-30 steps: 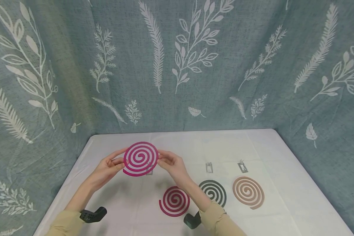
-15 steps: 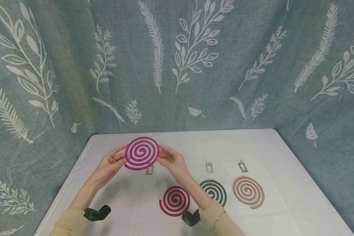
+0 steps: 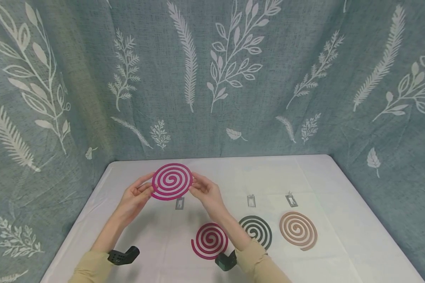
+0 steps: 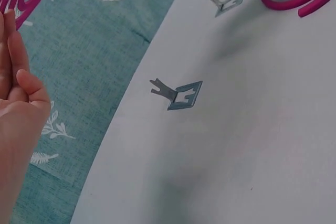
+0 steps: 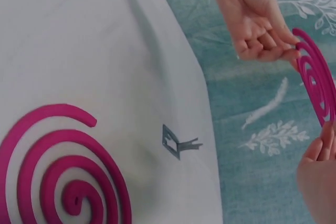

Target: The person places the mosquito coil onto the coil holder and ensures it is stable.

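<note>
Raised above the table's far left part is a magenta mosquito coil (image 3: pixel 171 179), its flat side tilted toward the head camera. My left hand (image 3: pixel 132 202) pinches its left edge between thumb and fingers. The opposite edge is pinched by my right hand (image 3: pixel 209 198). In the right wrist view both hands show on the coil (image 5: pixel 314 82), which is seen nearly edge-on. Below the coil, a small metal coil stand (image 3: pixel 179 203) lies on the white cloth. A second magenta coil (image 3: pixel 211 238) lies flat near my right forearm.
A dark green coil (image 3: pixel 263 228), partly behind my right forearm, and a tan coil (image 3: pixel 297 228) lie to the right. Behind them are two more metal stands, one (image 3: pixel 251 201) left of the other (image 3: pixel 291 200). A leaf-patterned curtain (image 3: pixel 212 133) borders the table (image 3: pixel 340 220).
Both hands have lifted the held coil slightly upward and to the right, tilting it flatter. The metal stand beneath it has come into fuller view. The coils on the table have not moved.
</note>
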Demonstrator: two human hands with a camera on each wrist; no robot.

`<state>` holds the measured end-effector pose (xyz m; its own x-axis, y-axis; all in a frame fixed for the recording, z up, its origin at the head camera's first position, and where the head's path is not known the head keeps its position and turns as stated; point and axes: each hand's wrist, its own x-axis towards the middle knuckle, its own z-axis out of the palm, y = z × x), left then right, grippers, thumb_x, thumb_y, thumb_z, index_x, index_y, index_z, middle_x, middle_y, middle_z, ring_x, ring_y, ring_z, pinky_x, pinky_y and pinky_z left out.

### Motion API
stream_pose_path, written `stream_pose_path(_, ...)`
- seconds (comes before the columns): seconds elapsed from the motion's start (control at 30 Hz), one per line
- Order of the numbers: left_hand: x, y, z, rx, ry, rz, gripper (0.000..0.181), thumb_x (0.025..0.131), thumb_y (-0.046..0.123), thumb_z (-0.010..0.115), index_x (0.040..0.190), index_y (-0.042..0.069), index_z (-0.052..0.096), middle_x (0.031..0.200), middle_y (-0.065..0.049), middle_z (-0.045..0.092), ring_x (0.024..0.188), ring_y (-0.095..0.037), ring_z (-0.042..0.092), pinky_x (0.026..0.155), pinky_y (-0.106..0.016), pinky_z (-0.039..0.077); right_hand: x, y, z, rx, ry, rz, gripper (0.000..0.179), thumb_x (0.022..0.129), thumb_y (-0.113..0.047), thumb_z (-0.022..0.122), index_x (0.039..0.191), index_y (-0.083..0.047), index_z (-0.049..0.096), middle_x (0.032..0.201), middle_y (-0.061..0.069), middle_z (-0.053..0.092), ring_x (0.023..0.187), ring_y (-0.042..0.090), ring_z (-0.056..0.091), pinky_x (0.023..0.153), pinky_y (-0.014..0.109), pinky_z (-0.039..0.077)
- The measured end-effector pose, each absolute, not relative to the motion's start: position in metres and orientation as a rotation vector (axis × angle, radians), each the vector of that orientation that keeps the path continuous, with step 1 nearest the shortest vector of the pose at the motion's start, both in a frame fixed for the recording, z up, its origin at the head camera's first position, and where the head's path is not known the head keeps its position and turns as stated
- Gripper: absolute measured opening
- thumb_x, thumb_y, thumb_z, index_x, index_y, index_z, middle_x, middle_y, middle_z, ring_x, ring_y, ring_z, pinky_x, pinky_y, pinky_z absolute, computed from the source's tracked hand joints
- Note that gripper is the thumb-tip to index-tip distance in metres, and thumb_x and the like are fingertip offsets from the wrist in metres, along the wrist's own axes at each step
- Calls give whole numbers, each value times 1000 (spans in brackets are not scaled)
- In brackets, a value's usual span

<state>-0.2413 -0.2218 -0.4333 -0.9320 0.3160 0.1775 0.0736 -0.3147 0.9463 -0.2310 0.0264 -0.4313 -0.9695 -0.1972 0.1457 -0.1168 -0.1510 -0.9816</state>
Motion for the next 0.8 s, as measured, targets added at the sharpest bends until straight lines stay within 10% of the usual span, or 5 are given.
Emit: stream_pose_path(0.8, -247, -212, -449, 367, 1678, 2517, 40, 97, -4, 44, 115, 25, 65, 96, 8, 68, 90, -1, 62, 82, -13, 50, -231, 11, -450, 17, 2015, -2368, 39, 92, -12, 61, 131, -9, 55, 116, 12, 62, 102, 14, 62, 103, 38, 45)
